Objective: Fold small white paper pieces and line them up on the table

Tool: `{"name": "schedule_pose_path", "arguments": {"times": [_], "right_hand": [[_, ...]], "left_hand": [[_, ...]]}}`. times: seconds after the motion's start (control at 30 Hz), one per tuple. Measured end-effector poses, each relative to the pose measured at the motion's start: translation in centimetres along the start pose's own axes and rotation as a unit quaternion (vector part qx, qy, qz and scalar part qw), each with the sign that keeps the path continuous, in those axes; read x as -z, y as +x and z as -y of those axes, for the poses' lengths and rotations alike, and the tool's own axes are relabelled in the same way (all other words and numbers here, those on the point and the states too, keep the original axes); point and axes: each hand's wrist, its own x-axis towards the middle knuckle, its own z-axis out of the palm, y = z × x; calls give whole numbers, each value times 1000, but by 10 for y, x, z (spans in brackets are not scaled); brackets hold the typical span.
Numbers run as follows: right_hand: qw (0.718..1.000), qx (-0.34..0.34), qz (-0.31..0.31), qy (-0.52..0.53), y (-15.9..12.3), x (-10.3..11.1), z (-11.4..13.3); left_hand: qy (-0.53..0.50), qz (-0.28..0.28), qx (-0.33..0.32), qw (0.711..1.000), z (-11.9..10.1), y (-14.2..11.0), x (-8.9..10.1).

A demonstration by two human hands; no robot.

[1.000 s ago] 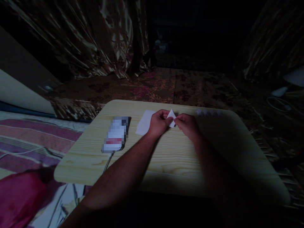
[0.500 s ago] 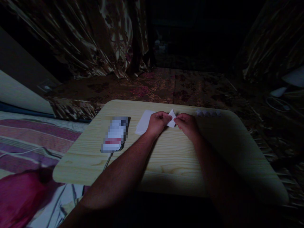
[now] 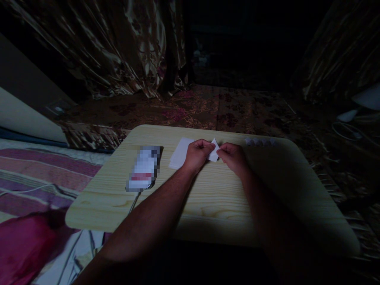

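Note:
A small white piece of folded paper (image 3: 214, 153) is held just above the wooden table (image 3: 208, 194). My left hand (image 3: 199, 153) pinches it from the left, thumb on top. From the other side, my right hand (image 3: 233, 155) grips its right edge between thumb and fingertips. Beside my left hand lies a stack of white paper sheets (image 3: 179, 153), partly covered by that hand. Several small pale folded pieces (image 3: 260, 141) stand in a row near the table's far edge, to the right of my right hand.
A phone (image 3: 144, 168) with a cable lies on the table's left part, its screen blurred. Left of the table is a bed with a striped cover (image 3: 44, 170) and a red cloth (image 3: 26, 245). Patterned curtains (image 3: 142, 47) hang behind. A pale lamp (image 3: 368, 98) stands at far right.
The paper has tilted slightly and its lower tip sits a little lower. Both hands keep their hold in nearly the same place.

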Motion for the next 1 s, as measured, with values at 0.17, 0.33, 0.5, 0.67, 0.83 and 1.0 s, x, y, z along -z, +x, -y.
{"name": "schedule_pose_path", "arguments": {"times": [0.17,0.33,0.5,0.67,0.83,1.0], "right_hand": [[1000,4,2,0,0,0,-1],[1000,7,20,-9,-1,0,0],[999,14,32,-21,-3,-1,1],[999,20,37,-25,-2,-1,-3],[998,21,48,-30,-2,-2,-4],[997,26,57,-33,-4,-2,-2]], "left_hand": [[-12,1,1,1000,0,-1,-1],[-43,-1,26,999,-7,-3,-4],[-51,-10,40,998,-8,-4,-4],[-47,-16,35,998,-7,-4,-4],[-54,-27,21,998,-6,-4,-4],[-54,-29,18,998,-5,-3,-3]]}}
